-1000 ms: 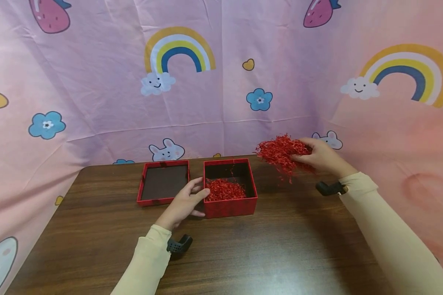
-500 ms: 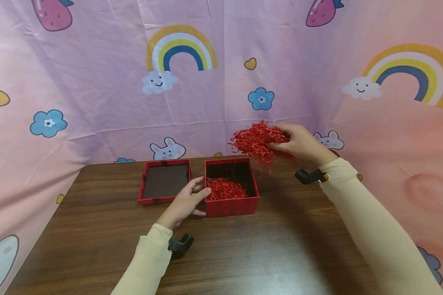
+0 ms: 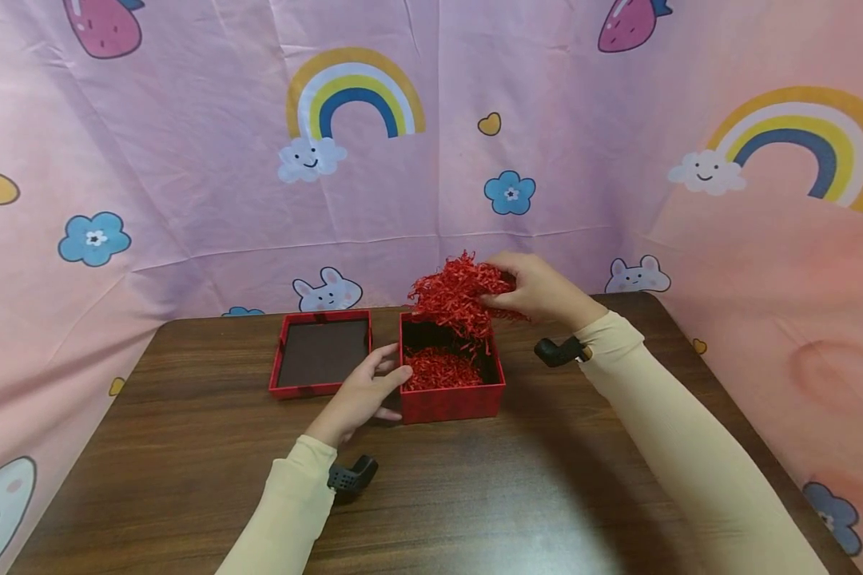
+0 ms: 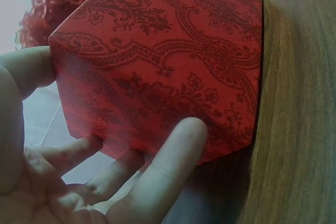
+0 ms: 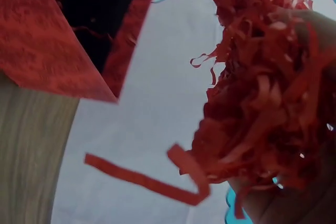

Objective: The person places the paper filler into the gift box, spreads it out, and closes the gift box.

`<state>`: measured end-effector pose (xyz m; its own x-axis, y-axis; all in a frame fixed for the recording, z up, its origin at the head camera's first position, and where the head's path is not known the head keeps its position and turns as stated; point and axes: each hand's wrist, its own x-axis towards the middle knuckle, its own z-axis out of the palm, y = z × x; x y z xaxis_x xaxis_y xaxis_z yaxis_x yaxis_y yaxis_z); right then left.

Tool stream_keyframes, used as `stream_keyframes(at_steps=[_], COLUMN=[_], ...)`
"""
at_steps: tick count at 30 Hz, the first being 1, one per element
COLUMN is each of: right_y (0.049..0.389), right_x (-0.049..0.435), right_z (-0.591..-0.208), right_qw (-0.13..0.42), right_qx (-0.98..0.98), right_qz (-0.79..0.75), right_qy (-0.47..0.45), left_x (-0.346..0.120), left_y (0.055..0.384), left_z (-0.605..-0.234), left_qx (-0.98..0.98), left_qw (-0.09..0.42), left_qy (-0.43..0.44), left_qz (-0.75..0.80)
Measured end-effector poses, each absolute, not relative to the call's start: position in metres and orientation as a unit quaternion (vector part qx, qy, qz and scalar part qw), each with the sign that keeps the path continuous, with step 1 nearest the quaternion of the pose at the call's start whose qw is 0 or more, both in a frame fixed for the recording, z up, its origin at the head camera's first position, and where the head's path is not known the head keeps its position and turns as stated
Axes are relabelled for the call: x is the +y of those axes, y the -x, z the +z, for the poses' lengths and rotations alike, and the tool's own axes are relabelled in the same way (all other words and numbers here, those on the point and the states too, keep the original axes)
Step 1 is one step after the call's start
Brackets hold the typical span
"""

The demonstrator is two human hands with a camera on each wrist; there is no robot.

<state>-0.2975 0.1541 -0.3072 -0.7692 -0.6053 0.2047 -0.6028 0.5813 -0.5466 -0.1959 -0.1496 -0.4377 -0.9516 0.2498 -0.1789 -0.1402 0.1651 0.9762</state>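
A red box (image 3: 449,406) with a dark floral pattern stands on the table, its top uncovered, and a heap of red shredded paper (image 3: 442,371) lies inside. My left hand (image 3: 363,391) rests against the box's left side. In the left wrist view its fingers (image 4: 173,161) are spread and fairly straight on the patterned wall. Above the box's back right part, my right hand (image 3: 539,291) grips a large clump of red shredded paper (image 3: 460,291). Loose strands dangle from the clump over the opening. Close up in the right wrist view, the clump hides most of that hand.
Left of the box lies its red lid (image 3: 320,351), dark inside facing up. Both stand near the back edge of the brown wooden table (image 3: 475,487). A patterned cloth (image 3: 431,192) hangs close behind the table and at both sides.
My right hand has carried the clump of shredded paper leftward, from right of the box to above it, dipping slightly at the end. The left hand has stayed at the box's side.
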Motion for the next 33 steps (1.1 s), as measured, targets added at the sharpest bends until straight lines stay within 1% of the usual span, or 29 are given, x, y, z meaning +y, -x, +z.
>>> stream_keyframes(at_steps=[5,9,12,15,18,21,25,27,31,33], right_y=[0.298,0.296,0.294,0.288,0.282,0.279,0.277,0.275,0.274,0.275], right_x=[0.137,0.121,0.109,0.1,0.097,0.098,0.101,0.103,0.104,0.102], right_z=[-0.318,-0.333,-0.351,-0.368,-0.381,-0.385,-0.375,-0.368,-0.362,-0.364], right_qw=[0.029,0.038,0.054,0.085,0.098,0.104,0.122,0.12,0.08,0.068], right_qx=[0.89,0.894,0.904,0.909,0.905,0.9,0.899,0.899,0.902,0.9], right_qz=[-0.297,-0.264,-0.199,-0.11,-0.046,-0.046,-0.108,-0.14,-0.17,-0.171], right_qy=[0.344,0.36,0.375,0.393,0.413,0.421,0.406,0.397,0.389,0.396], left_x=[-0.151,-0.152,-0.152,-0.151,-0.15,-0.15,-0.151,-0.151,-0.151,-0.152], left_y=[0.196,0.197,0.197,0.197,0.197,0.197,0.197,0.197,0.197,0.197], left_z=[-0.437,-0.438,-0.438,-0.438,-0.438,-0.438,-0.438,-0.438,-0.438,-0.437], left_qx=[0.75,0.753,0.756,0.756,0.756,0.755,0.753,0.752,0.75,0.749], left_qw=[0.152,0.151,0.15,0.15,0.151,0.15,0.152,0.154,0.158,0.158], left_qy=[-0.035,-0.029,-0.028,-0.028,-0.031,-0.034,-0.032,-0.032,-0.036,-0.038], left_qz=[0.643,0.64,0.637,0.637,0.636,0.638,0.639,0.64,0.642,0.642])
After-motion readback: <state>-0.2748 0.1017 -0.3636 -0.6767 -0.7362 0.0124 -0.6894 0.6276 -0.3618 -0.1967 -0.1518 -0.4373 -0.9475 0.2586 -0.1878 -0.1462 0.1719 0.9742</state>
